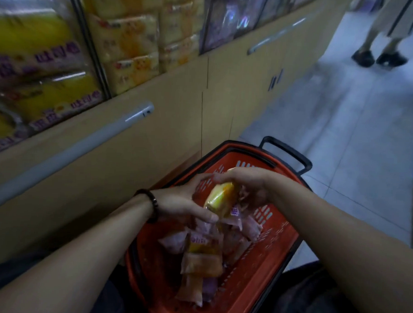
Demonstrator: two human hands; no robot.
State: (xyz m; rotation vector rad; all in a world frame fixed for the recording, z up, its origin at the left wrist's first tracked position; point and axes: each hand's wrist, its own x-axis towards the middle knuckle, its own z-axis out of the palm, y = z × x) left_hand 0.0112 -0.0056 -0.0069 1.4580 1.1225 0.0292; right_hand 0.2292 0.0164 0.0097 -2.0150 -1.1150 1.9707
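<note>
A: How do the fingers lie?

B: Both hands grip one yellow packet (pixel 220 199) at the centre of the frame. The left hand (pixel 183 202) pinches its lower end with the thumb (pixel 210 217). The right hand (pixel 249 186) hooks curled fingers (pixel 223 177) over its top.

A: Why hold it there?

B: It hangs just above the heap of packets (pixel 202 257) in the orange basket (pixel 276 259). The person probably steadies the slippery wrapper with both hands. Whether it is going in or coming out cannot be told.

A: And room to move?

B: Straight down is open, and the basket's walls stand well apart from the hands. Its black handle (pixel 287 154) rises at the far rim, above the hands in the frame. The cabinet front (pixel 154 142) runs close along the basket's left, so the wrist with the bracelet (pixel 152 201) has little room that way. Right of the basket is bare floor (pixel 342 137), and someone's feet (pixel 377 58) stand far off at upper right.
</note>
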